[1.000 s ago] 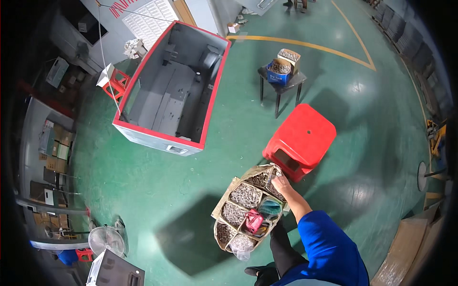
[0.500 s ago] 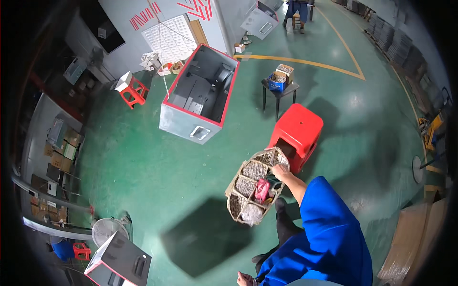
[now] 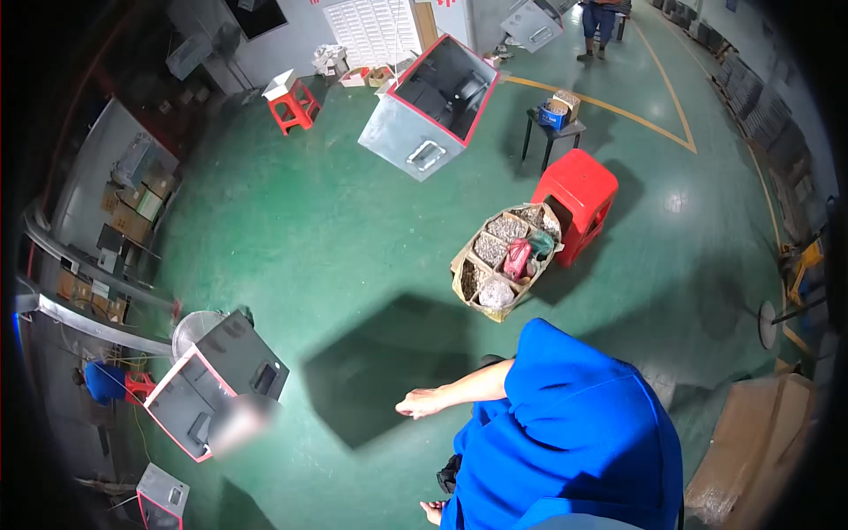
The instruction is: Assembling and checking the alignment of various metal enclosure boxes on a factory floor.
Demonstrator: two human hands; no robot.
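My right hand (image 3: 420, 404) is stretched out over the floor at the end of the blue sleeve. Its fingers are curled closed, and whatever may be in them is too small to make out. Low at the bottom edge, my left hand (image 3: 431, 511) shows only in part, its fingers bent inward and their contents hidden. Beyond my right arm is a divided carton (image 3: 458, 281) of small metal parts, which also holds a pink bag (image 3: 518, 258) and a clear plastic bag (image 3: 496, 293). Neither hand touches it. A red stool (image 3: 579, 187) stands directly behind the carton.
A grey metal cabinet with red edges (image 3: 408, 137) is ahead; another (image 3: 252, 353) is at lower left, with a blurred pale patch over it. Small boxes sit on a dark stool (image 3: 556, 131). Flat cardboard (image 3: 751, 442) leans at right. A person (image 3: 599, 25) stands far off.
My right hand has left the divided carton and moved left and nearer, over the floor. The view has shifted, so more of the lower-left cabinet shows.
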